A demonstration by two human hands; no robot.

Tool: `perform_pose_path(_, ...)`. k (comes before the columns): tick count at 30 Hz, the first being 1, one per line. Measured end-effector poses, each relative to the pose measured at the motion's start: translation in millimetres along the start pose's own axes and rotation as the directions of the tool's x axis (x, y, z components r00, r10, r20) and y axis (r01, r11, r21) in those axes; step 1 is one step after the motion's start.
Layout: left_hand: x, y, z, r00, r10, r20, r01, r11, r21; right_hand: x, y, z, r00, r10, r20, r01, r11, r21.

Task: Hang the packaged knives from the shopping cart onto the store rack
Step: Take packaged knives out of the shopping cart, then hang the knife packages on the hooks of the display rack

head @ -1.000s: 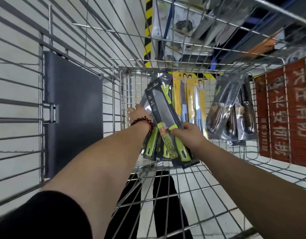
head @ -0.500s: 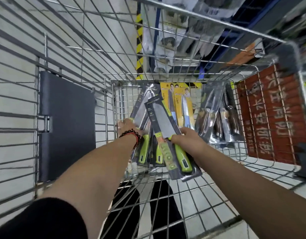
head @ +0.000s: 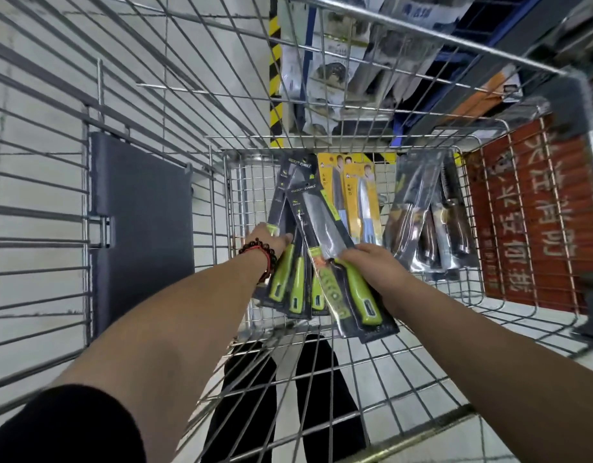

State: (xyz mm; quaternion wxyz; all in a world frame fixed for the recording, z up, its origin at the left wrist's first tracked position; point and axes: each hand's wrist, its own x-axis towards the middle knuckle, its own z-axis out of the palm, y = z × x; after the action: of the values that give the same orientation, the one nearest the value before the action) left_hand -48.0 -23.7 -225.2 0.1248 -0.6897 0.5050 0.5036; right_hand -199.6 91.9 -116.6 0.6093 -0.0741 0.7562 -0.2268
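1. a person reaches both bare arms down into a wire shopping cart, seen from a head-worn camera looking into the basket.
2. the right hand grips a packaged knife with a green handle, fingers curled round the pack where blade meets handle; the pack is tilted, its top pointing to the far left and its lower end raised toward the camera.
3. the left hand rests on a stack of green-handled knife packs, fingers laid over the top pack; whether they curl round its edge cannot be told. a dark bead bracelet with a red cord circles that wrist.
4. the held pack lies across the stack, overlapping its right side.
5. just behind, two yellow-carded knife packs lean against the far wall of the cart.
6. to the right, a cluster of dark-handled knife packs in clear wrap leans in the far right corner.
7. a dark grey panel is fixed to the cart's left side.
8. a red sign with pale lettering shows through the right wall.
9. beyond the cart's far rim, hanging packaged goods and a yellow-and-black striped post are visible, blurred.
10. the person's dark trouser legs show through the cart's wire floor.
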Motion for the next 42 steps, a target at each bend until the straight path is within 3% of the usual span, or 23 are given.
perform_pose_path(3,-17,6,-10,0.995,0.002,0.1,0.012,0.99,-0.141,-13,-1,-4,1.0,-0.01,-0.012,0.01,0.999,0.05)
perform_pose_path(6,-48,9,-29,0.998,-0.002,0.067,0.023,0.945,-0.325,-26,2,-13,1.0,0.004,0.01,-0.005,0.996,0.086)
perform_pose_path(11,-123,18,-75,0.998,0.065,-0.028,-0.07,0.941,-0.331,-97,-28,-20,0.999,-0.033,0.031,0.028,0.99,0.136)
perform_pose_path(13,-163,26,-98,0.99,0.135,-0.05,-0.144,0.943,-0.301,-131,-34,-28,0.997,-0.07,0.014,0.066,0.984,0.166)
perform_pose_path(16,-231,42,-132,0.961,0.277,-0.025,-0.264,0.882,-0.389,-178,-36,-44,0.98,-0.196,0.011,0.19,0.96,0.206)
perform_pose_path(21,-326,60,-157,0.9,0.435,-0.006,-0.371,0.76,-0.534,-273,-28,-69,0.928,-0.362,-0.088,0.362,0.817,0.449)
perform_pose_path(24,-375,67,-149,0.817,0.577,-0.011,-0.504,0.705,-0.499,-334,-8,-66,0.849,-0.484,-0.211,0.516,0.678,0.523)
perform_pose_path(28,-437,57,-133,0.702,0.712,0.02,-0.623,0.628,-0.465,-402,35,-49,0.734,-0.484,-0.477,0.677,0.581,0.452)
perform_pose_path(37,-565,52,-100,0.361,0.912,0.195,-0.82,0.41,-0.399,-502,114,-51,0.52,-0.375,-0.767,0.798,0.534,0.28)
perform_pose_path(42,-622,55,-47,0.385,0.913,0.137,-0.8,0.404,-0.443,-543,156,-81,0.469,-0.422,-0.776,0.841,0.483,0.245)
